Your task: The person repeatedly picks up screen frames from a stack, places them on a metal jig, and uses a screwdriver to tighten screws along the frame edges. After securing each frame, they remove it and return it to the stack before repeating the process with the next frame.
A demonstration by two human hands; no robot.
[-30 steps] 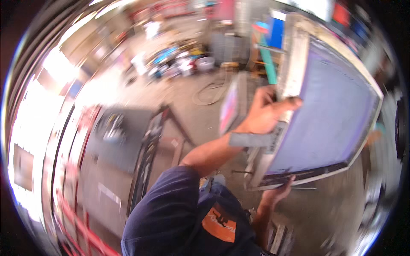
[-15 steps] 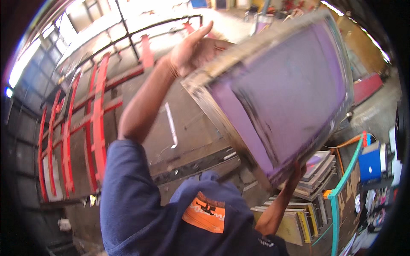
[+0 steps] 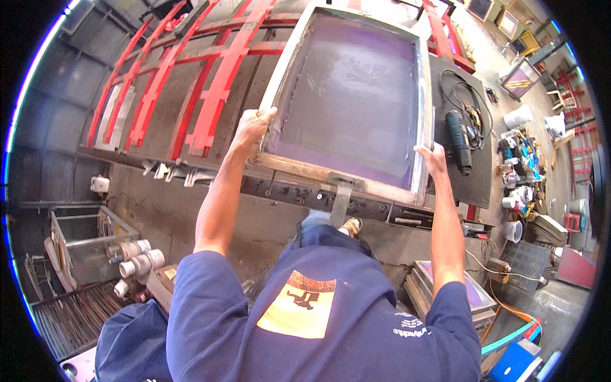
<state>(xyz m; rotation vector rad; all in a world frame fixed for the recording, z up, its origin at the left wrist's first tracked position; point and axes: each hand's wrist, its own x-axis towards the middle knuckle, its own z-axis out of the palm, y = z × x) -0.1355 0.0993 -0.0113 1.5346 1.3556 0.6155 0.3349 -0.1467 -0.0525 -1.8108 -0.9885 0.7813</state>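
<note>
A purple-meshed screen-printing frame [image 3: 356, 95] is held flat above the red metal rack [image 3: 191, 83], its long axis running away from the body, with the left hand [image 3: 253, 125] clamped on its near-left corner and the right hand [image 3: 431, 159] on its near-right corner.

Bright daylight overall, strongest toward the top right, where the floor and small items wash out a bit. Left side much dimmer; grey wall panels [image 3: 60, 95] sit in shade. Soft shadow under the dark workbench [image 3: 464, 159] edge, no hard-edged shadows elsewhere. Mild sheen on the purple mesh of the screen frame [image 3: 353, 95], no harsh glare. Centre is sharp: shirt print and arms crisp, no motion blur. Heavy fisheye bend w/ straight red bars [image 3: 216, 76] curving; black vignette round the rim, blue-purple colour fringing at left edge. Far-right clutter small & soft.
</note>
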